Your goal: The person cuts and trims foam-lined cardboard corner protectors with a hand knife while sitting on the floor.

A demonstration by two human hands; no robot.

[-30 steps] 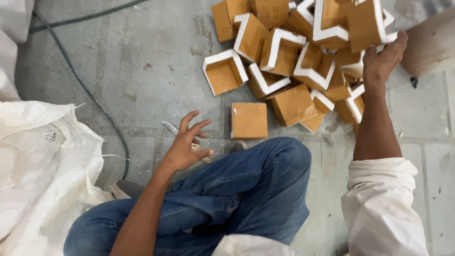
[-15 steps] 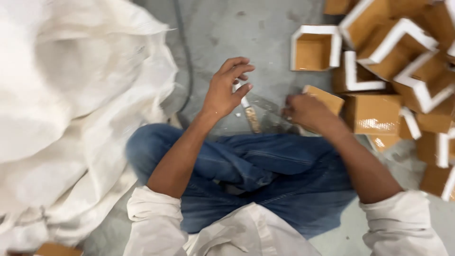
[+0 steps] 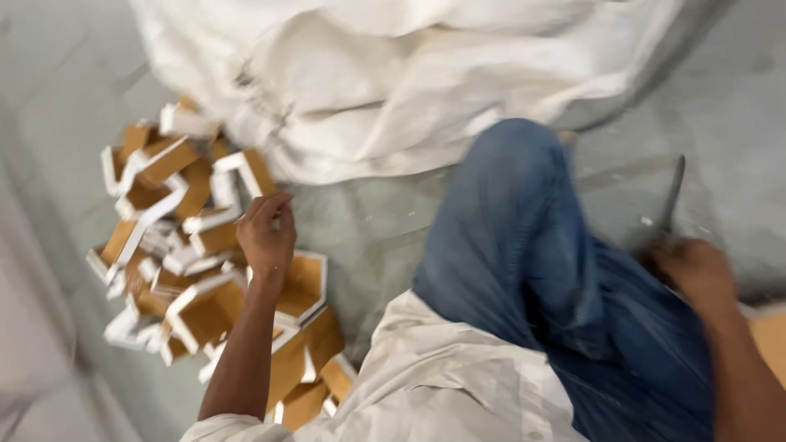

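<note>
Seated on a grey floor (image 3: 385,237), a person in jeans holds the left hand (image 3: 266,236) loosely curled and empty above a heap of brown, white-edged boxes (image 3: 196,270) at left, while the blurred right hand (image 3: 694,270), its grip unclear, rests at right beside a white sack (image 3: 409,82).

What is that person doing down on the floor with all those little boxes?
A person in blue jeans and a pale shirt sits on a grey floor. Their left hand is reaching over a jumbled pile of small brown boxes with white edges; it looks loosely curled, and I can't tell whether it holds anything. Their right hand is blurred, low by the floor, next to a thin dark stick-like thing. A big white sack lies just beyond their knee.
</note>
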